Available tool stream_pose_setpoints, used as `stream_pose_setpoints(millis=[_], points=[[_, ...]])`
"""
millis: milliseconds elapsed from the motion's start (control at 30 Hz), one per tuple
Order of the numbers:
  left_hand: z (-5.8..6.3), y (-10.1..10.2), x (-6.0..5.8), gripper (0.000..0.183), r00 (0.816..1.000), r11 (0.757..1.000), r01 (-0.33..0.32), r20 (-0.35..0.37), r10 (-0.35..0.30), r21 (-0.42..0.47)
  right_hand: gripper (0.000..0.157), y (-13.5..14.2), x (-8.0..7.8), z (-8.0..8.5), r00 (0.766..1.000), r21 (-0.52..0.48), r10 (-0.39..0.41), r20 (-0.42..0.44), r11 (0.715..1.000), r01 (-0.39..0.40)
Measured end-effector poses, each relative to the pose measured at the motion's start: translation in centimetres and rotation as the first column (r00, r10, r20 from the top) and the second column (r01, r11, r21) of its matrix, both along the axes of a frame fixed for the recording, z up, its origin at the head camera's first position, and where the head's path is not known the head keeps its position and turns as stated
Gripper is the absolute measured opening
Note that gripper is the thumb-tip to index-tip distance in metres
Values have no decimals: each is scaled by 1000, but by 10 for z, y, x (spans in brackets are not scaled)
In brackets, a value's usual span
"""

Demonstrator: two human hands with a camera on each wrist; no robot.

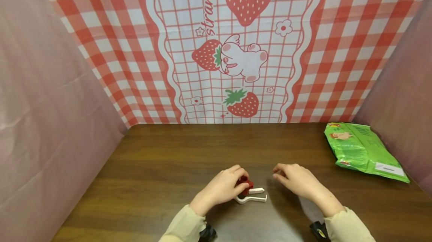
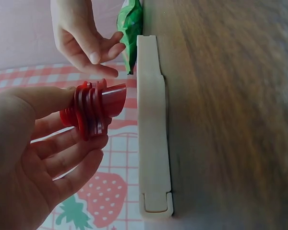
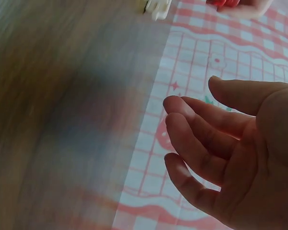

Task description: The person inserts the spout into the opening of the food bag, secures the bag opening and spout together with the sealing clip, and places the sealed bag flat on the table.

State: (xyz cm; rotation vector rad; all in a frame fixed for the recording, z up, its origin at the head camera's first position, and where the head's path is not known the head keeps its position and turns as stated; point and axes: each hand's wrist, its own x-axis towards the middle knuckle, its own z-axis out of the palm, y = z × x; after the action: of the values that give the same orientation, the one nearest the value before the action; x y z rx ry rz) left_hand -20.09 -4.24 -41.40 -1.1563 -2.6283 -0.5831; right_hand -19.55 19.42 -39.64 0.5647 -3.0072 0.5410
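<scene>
My left hand (image 1: 219, 186) pinches a red ribbed plastic spout piece (image 2: 90, 109) between thumb and fingers. Its slanted open end faces away from the palm in the left wrist view. Just under that hand a white plastic bag clip (image 1: 253, 199) lies on the table. The clip's two arms stand apart, and one ends in a small hook; the hand hides part of it. Off to the right of the clip hovers my right hand (image 1: 298, 178), fingers loosely bent, holding nothing.
A green snack bag (image 1: 366, 150) lies at the right rear of the brown wooden table (image 1: 189, 148). A red checked strawberry cloth (image 1: 135, 65) hangs behind the table, with pinkish curtains (image 1: 50, 103) at both sides.
</scene>
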Motion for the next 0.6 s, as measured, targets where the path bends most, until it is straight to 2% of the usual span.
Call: stream_pose_setpoints(millis=[167,600], points=[[-2,-2,-4,17,1000,1000,-3,14,3,18,16,12,-2,-2,998,2,-48,-51,999,48],[-5,1,-12,17,999,999,-34,38,34,12,25,53,-2,5,981,-31,-174,-88,985,172]])
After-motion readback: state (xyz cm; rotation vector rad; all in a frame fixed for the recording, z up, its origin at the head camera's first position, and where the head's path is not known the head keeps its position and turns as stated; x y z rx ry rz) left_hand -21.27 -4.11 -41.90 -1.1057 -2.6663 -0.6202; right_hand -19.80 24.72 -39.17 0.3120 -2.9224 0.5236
